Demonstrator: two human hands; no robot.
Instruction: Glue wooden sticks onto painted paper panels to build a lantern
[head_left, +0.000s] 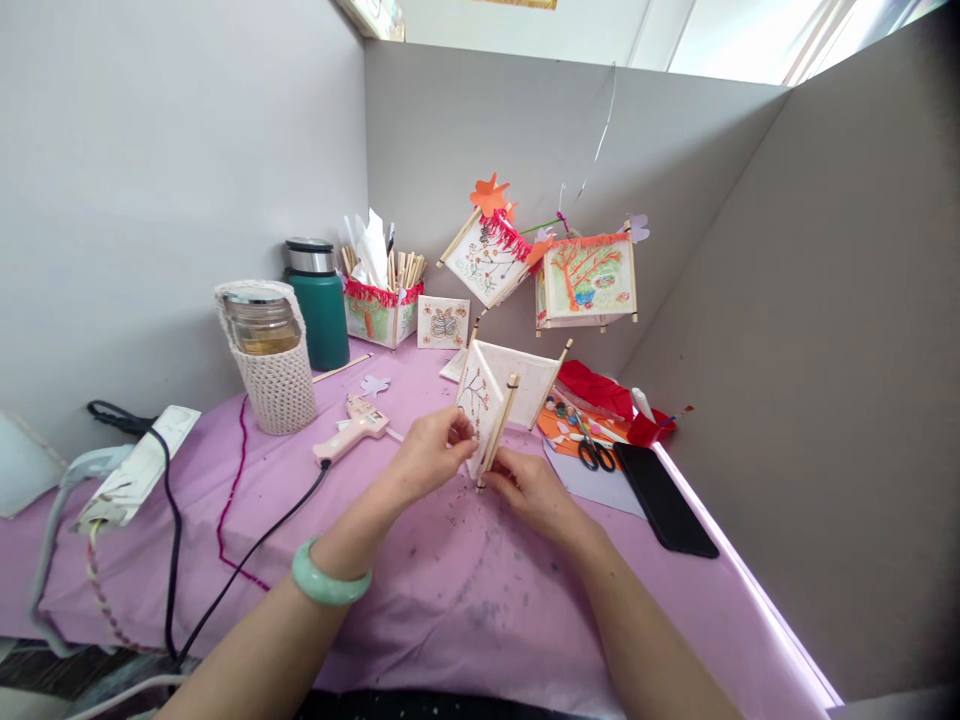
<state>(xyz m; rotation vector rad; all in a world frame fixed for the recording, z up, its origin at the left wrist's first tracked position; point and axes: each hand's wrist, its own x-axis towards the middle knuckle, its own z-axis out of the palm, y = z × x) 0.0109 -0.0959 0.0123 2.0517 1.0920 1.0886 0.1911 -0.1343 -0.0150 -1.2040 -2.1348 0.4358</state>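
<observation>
An unfinished-looking paper lantern (474,395), with drawn branches on one panel and wooden sticks along its edges, stands upright between my hands. My left hand (431,455) has its fingers closed at the decorated panel's lower left edge; a pale green bangle (330,578) circles that wrist. My right hand (541,492) pinches the lower end of the nearest wooden stick (501,425). Behind, a plain white panel (521,380) angles off to the right, joined to another stick. A pale pink hot glue gun (352,432) lies left of my left hand.
Two decorated lanterns (589,275) hang at the back. On the left stand a jar in a knitted cover (276,385), a green flask (322,318) and a stick-filled box (379,318). Scissors (596,455) and a black phone (664,500) lie right. The glue gun's cord (259,560) crosses the purple cloth.
</observation>
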